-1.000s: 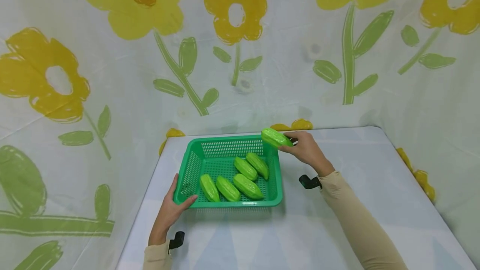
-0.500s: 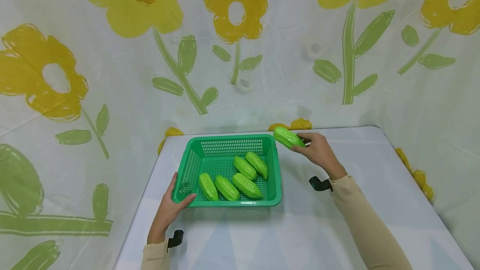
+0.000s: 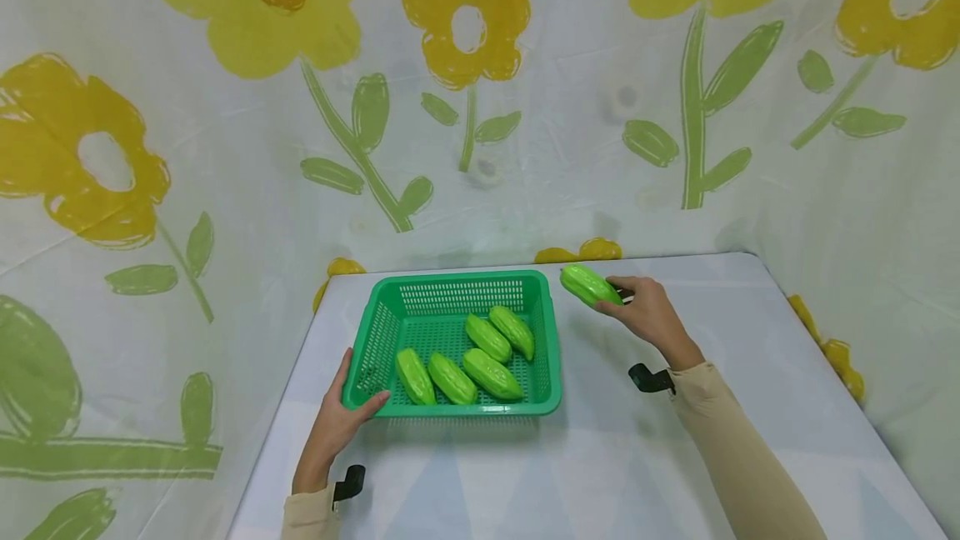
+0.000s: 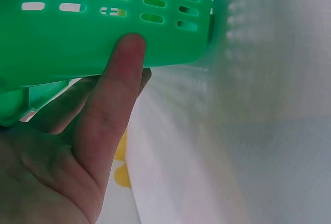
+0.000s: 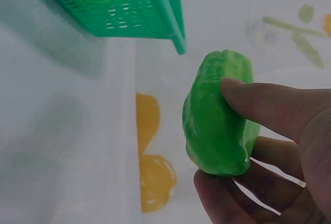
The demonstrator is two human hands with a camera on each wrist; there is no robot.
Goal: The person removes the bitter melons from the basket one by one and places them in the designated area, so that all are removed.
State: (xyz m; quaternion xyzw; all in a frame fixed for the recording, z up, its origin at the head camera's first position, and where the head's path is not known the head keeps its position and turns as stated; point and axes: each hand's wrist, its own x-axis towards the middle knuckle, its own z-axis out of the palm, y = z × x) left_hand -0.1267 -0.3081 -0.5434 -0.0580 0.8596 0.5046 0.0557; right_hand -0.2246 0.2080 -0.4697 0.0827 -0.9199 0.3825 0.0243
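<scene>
My right hand (image 3: pixel 651 312) holds a glossy, light-green bitter melon (image 3: pixel 589 283) with lumpy ridges, above the table to the right of the basket. In the right wrist view the thumb lies on one face of the bitter melon (image 5: pixel 217 120), with fingers against its other side. My left hand (image 3: pixel 333 423) rests at the near left corner of the green plastic basket (image 3: pixel 480 410), thumb and fingers straight on either side of that corner. The left wrist view has a straight digit touching the slotted basket wall (image 4: pixel 62 38). Several similar bitter melons (image 3: pixel 491 373) lie inside the basket, toward its front and right.
A white table (image 3: pixel 600 465) with pale blue triangles carries the basket. Curtains (image 3: pixel 562 148) printed with yellow flowers stand behind it and at both sides. A black wrist-camera mount (image 3: pixel 651 378) sticks out from the right sleeve, another (image 3: pixel 349 482) from the left.
My right hand has moved right with the bitter melon, from over the basket's far right corner to beside the basket, then slightly lower. My left hand keeps its place at the corner.
</scene>
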